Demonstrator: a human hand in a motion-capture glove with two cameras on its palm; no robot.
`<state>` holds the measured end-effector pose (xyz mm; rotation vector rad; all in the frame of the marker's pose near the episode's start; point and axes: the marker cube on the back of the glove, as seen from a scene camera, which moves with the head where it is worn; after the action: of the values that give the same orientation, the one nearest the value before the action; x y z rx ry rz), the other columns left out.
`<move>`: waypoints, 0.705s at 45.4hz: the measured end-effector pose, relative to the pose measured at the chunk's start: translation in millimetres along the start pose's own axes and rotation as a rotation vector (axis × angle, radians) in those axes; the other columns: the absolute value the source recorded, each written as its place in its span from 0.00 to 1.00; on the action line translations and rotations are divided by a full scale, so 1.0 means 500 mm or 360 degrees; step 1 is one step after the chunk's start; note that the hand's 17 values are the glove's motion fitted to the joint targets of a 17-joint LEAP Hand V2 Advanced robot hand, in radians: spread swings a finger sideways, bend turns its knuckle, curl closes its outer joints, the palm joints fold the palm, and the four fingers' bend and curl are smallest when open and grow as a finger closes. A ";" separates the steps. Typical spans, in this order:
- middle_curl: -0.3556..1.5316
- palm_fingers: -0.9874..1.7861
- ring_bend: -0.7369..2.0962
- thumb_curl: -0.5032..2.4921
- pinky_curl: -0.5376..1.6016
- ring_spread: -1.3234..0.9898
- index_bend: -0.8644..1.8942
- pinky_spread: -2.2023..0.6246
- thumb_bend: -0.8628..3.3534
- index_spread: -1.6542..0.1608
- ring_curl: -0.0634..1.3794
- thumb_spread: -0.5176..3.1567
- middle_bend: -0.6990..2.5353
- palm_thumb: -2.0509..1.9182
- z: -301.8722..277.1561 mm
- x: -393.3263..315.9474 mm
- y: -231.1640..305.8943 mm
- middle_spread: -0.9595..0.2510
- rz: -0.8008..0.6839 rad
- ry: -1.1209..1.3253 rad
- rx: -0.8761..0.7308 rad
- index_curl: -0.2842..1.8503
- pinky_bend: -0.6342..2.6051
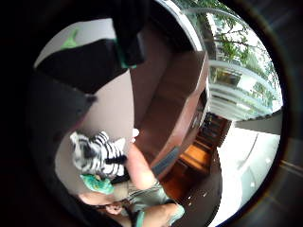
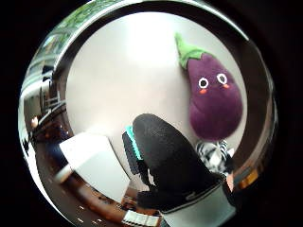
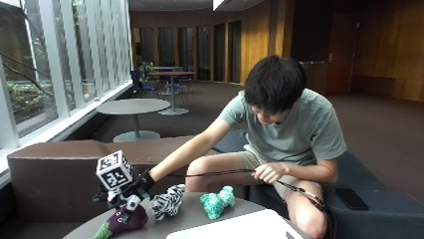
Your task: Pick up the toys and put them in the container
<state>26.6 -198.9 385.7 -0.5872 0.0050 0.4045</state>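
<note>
A purple eggplant plush (image 3: 124, 219) with a green stem lies on the round grey table (image 3: 182, 219) near its edge. My gloved right hand (image 3: 137, 185) hovers just above it with relaxed fingers and holds nothing. In the thumb side view the eggplant (image 2: 213, 94) lies flat on the table beyond my thumb (image 2: 170, 165). A striped zebra plush (image 3: 168, 200) lies right beside the eggplant, and it also shows as the zebra (image 1: 97, 153) in the little finger side view. A teal green toy (image 3: 217, 201) sits a little further along. The white container (image 3: 232, 228) stands at the table's near edge.
A brown upholstered bench (image 3: 53, 169) runs behind the table, below the windows. The person sits on a dark seat with a phone (image 3: 351, 198) beside them. Another round table (image 3: 132, 106) stands further back.
</note>
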 end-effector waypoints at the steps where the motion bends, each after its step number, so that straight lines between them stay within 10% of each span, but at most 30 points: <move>1: 0.29 0.27 0.47 0.20 0.45 0.61 0.30 0.80 0.19 0.86 0.20 0.46 0.25 0.49 0.013 0.001 -0.007 0.89 0.0032 -0.0025 -0.0027 0.17 0.58; 9: 0.32 0.37 0.62 0.21 0.45 0.59 0.27 0.77 0.20 0.90 0.28 0.47 0.31 0.51 0.113 -0.011 -0.041 0.92 0.0180 -0.0164 -0.0350 0.14 0.61; 32: 0.48 0.72 0.71 0.34 0.42 0.44 0.50 0.66 0.27 0.80 0.36 0.40 0.52 0.69 -0.032 -0.017 0.035 0.66 -0.0226 -0.0273 0.0291 0.16 0.53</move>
<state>13.9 -197.7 364.0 -0.3685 -0.1619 0.3112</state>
